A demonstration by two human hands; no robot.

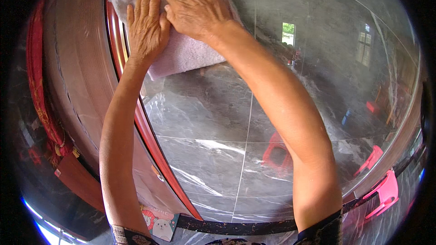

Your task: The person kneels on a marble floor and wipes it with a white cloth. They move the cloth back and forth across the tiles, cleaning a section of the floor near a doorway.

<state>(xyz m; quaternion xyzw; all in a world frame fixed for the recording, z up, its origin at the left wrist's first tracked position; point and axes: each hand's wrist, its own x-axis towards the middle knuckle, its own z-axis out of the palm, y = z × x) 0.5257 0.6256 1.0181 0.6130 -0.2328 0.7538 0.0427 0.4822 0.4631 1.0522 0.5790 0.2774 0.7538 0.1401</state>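
Observation:
A pale pink terry towel with a frayed edge lies spread against a glossy grey marble-patterned surface. My left hand presses flat on the towel, its fingers pointing up. Beside it, my right hand also bears on the cloth, with its fingertips near the top rim of the view. The two hands touch or nearly touch at the thumbs. Close to the left of the towel runs a shiny red frame strip. Whether the glossy surface is glass or polished tile, I cannot tell.
Left of the strip is a brown panel, then a red cloth hanging with tassels. Low down lie a mat with cartoon animals and a dark sill. A pink plastic chair stands at lower right.

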